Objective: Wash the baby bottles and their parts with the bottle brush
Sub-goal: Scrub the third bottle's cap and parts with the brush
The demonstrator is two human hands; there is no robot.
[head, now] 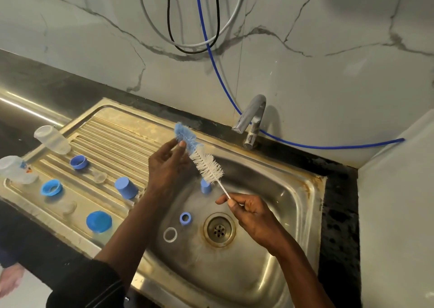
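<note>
Over sink (285, 204), brush (206, 166) in right grip (251, 211)

Single cam, head-worn, wide-angle, edges bent. Looks fwd & steeply down over the sink (270, 272), close in, tilted so the counter (338, 213) runs diag. Both forearms (131, 232) cross the bottom edge; left hand (166, 169) & right hand (253, 213) w/ the bottle brush (206, 166) sit approx mid-frame. Draining board (112, 141) takes the left, tap (252, 117) & marble wall (328, 37) the top.
</note>
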